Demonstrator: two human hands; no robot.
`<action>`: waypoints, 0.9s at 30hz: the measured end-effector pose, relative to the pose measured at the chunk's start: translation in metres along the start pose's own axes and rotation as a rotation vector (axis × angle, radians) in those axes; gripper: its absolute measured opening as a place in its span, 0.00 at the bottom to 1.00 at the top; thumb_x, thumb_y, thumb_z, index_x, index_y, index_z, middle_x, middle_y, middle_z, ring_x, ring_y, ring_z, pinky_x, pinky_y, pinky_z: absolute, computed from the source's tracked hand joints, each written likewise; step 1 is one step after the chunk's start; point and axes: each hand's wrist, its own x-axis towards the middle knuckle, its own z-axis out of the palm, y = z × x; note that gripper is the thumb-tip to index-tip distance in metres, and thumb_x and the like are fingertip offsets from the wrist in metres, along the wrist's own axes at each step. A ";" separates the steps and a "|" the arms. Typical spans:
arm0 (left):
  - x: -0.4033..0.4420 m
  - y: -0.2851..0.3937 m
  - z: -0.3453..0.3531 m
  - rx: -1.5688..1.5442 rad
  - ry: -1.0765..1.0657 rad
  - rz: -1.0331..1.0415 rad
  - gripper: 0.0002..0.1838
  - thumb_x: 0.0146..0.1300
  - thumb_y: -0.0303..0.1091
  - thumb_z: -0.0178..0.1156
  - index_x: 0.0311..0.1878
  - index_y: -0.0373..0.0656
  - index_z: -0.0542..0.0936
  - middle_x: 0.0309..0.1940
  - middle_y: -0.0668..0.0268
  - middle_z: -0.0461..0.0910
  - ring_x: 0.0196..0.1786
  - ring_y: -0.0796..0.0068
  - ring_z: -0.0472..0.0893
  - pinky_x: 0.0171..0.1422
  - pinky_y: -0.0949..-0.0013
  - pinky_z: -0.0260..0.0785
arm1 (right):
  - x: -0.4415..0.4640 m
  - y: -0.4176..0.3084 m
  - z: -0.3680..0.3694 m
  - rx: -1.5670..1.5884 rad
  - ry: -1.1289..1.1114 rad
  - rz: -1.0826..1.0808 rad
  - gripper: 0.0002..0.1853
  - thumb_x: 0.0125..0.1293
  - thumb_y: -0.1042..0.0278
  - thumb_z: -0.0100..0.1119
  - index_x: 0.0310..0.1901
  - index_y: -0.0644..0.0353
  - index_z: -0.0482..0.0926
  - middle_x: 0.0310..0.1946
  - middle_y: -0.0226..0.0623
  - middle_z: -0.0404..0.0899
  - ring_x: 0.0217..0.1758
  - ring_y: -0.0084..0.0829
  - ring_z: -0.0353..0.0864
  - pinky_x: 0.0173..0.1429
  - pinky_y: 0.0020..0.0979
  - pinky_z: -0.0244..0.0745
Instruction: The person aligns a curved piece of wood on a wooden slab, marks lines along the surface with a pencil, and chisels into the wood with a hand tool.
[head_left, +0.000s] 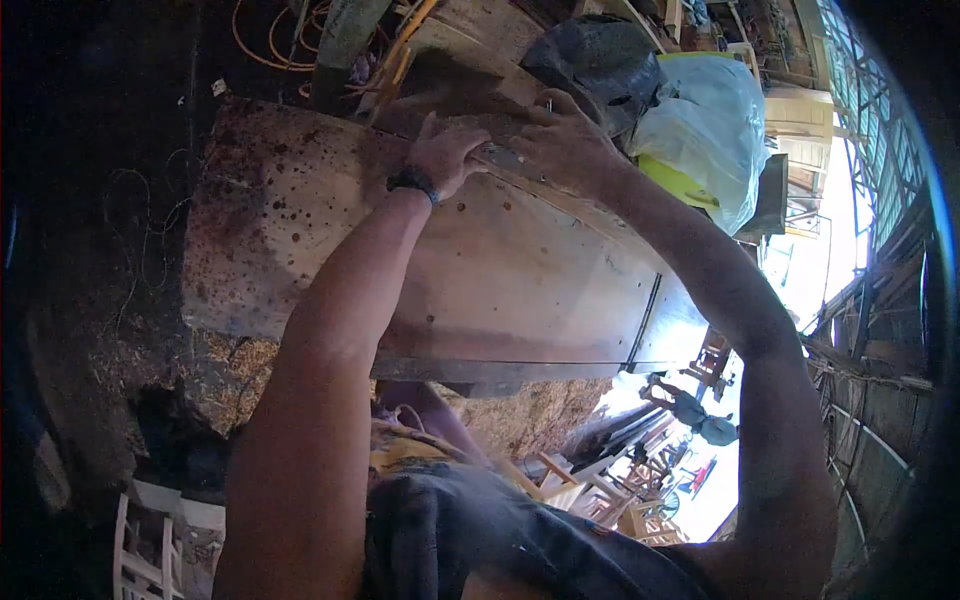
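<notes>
My left hand (pixel 447 155), with a dark band (pixel 412 182) at its wrist, lies at the far edge of a rust-stained metal machine table (pixel 500 270). Its fingers are stretched and spread on the surface. Close by on the right, my right hand (pixel 562 145) has bent fingers closed at a narrow strip (pixel 540 188) along that edge. What they grip is hidden, and a small shiny spot shows at one finger. Just beyond both hands is a brown, dusty surface (pixel 455 105), whose kind I cannot make out.
A dark crumpled sheet (pixel 590 70) and a pale plastic bag (pixel 705 130) over something yellow-green lie beyond the right hand. Wood shavings (pixel 550 410) cover the floor below the table. Wooden frames (pixel 150 550) stand lower left; a person (pixel 700 415) is at the right.
</notes>
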 end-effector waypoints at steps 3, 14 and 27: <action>0.001 -0.003 0.005 0.003 0.009 -0.008 0.29 0.64 0.55 0.59 0.67 0.60 0.70 0.66 0.70 0.73 0.71 0.69 0.68 0.81 0.41 0.36 | -0.002 -0.005 -0.001 -0.001 0.125 0.006 0.09 0.63 0.61 0.59 0.44 0.48 0.82 0.45 0.27 0.84 0.57 0.36 0.80 0.72 0.52 0.58; 0.002 0.009 -0.010 -0.131 -0.068 -0.064 0.30 0.66 0.48 0.62 0.70 0.56 0.68 0.69 0.65 0.69 0.72 0.64 0.66 0.81 0.45 0.42 | 0.028 -0.005 -0.007 2.127 -0.216 1.346 0.10 0.73 0.71 0.47 0.43 0.67 0.77 0.29 0.42 0.81 0.30 0.37 0.84 0.36 0.38 0.84; 0.006 0.061 -0.060 -0.492 0.026 -0.129 0.12 0.64 0.37 0.62 0.49 0.46 0.85 0.44 0.55 0.85 0.46 0.54 0.83 0.51 0.56 0.77 | 0.020 -0.009 0.019 1.270 -0.216 1.054 0.20 0.69 0.63 0.59 0.57 0.67 0.72 0.47 0.48 0.81 0.48 0.39 0.84 0.52 0.39 0.84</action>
